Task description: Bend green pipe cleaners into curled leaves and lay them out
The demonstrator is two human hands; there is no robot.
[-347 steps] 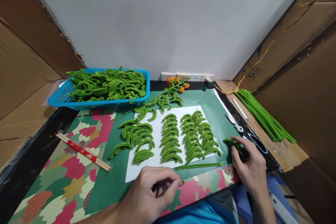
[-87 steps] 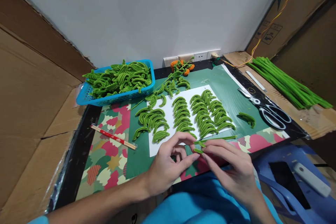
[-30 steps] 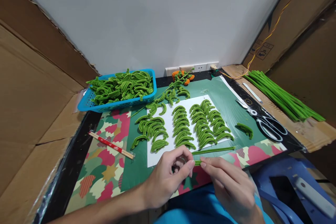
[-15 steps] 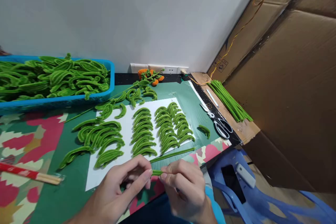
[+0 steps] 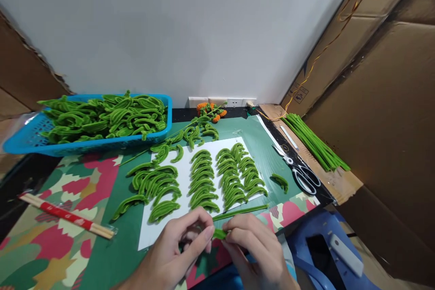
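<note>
A short piece of green pipe cleaner (image 5: 219,234) is pinched between my two hands at the table's front edge. My left hand (image 5: 185,244) grips its left end with thumb and fingers, and my right hand (image 5: 254,244) pinches the right end. Just beyond the fingers lies a long straight green pipe cleaner (image 5: 243,211). Past it, a white sheet (image 5: 185,181) bears columns of curved green pipe-cleaner leaves (image 5: 203,176), with a looser cluster (image 5: 158,183) on its left side. One more leaf (image 5: 279,182) lies alone to the right.
A blue basket (image 5: 102,145) heaped with green leaves stands back left. Wrapped chopsticks (image 5: 68,215) lie at left. Scissors (image 5: 304,176), a white pen-like tool (image 5: 289,137) and a bundle of green stems (image 5: 314,142) sit right. An orange-flowered stem (image 5: 207,109) rests by the wall. A blue stool (image 5: 301,253) holds a phone.
The view has swung left, so everything appears shifted right and more of the basket and chopsticks shows. Both hands still hold the short piece; the right fingers have changed position on it slightly.
</note>
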